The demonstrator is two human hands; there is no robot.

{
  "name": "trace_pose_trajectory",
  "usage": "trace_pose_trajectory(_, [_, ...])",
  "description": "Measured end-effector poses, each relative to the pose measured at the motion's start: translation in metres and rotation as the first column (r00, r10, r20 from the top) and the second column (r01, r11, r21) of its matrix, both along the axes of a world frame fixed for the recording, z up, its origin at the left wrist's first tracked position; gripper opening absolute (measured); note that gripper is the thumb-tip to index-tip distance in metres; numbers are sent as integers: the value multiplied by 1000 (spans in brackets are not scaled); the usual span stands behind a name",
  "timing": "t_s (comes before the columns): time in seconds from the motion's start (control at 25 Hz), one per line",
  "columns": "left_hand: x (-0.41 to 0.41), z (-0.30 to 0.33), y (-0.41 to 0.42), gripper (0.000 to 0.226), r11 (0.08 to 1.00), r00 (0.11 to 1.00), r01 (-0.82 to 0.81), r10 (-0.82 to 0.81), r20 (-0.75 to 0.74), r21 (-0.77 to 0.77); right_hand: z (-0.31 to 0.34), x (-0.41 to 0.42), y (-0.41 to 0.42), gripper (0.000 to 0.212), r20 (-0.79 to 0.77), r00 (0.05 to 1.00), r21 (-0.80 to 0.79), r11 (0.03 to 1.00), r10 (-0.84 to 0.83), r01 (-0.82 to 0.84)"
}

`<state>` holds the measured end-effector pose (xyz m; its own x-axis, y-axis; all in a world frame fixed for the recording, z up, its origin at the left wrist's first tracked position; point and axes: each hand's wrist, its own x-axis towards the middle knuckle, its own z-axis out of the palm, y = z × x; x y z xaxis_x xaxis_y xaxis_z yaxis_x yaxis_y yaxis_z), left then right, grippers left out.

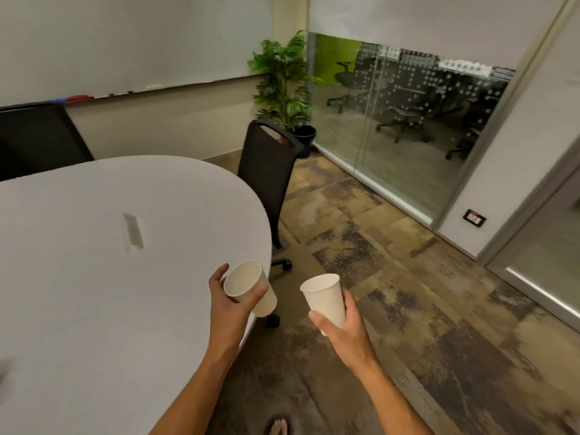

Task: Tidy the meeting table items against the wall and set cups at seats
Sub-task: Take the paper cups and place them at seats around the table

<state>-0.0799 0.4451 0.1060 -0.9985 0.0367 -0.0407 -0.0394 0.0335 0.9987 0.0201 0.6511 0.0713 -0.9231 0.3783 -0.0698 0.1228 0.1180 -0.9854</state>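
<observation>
My left hand (pixel 230 304) grips a white paper cup (pixel 246 282), tilted with its mouth toward me, over the rounded right edge of the white meeting table (pixel 94 277). To its right, my right hand (pixel 343 324) holds a second white paper cup (pixel 324 298) upright over the floor, beyond the table's edge. Both cups look empty. The two cups are apart, not touching.
A black office chair (pixel 266 177) stands at the table's far right curve, and another dark chair back (pixel 37 136) shows at the far left. The tabletop has a cable slot (pixel 133 230). A potted plant (pixel 282 86) stands in the corner beside a glass wall (pixel 392 136). Patterned floor lies to the right.
</observation>
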Motion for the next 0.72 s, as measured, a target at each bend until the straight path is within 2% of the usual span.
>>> trace_pose_trajectory(0.2, [-60,-24,77,91,995,995,99,-99,28,1,-7,-57,81,66,12,989,-68,987,-147,148])
trace_pose_trajectory(0.52, [-226,-36,184,76,946,945,321,-323,46,47,-8,-216,190,87,12,971,-30,970,-241,241])
trace_pose_trajectory(0.72, [-325,-35,247,63,932,926,359,-362,104,50,-10,-311,250,77,1,967,-66,965,-255,255])
